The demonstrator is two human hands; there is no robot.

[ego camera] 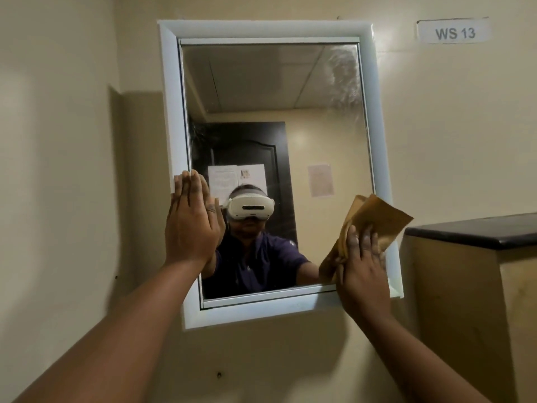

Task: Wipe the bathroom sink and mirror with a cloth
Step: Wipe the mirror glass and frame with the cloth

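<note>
**Mirror wipe, lower right corner**

We press the cloth (374,228) flat against the mirror (273,112) at its lower right corner with the right hand (363,269), fingers straight and close together. Left hand (190,225) braces flat on the left frame edge, fingers together. Cloth looks soft and light and will bunch, so palm it, don't pinch. Glass is likely fragile: keep pressure moderate. Smears remain upper right. Sink not in view.

"WS 13" on a wall label (453,31)
</note>
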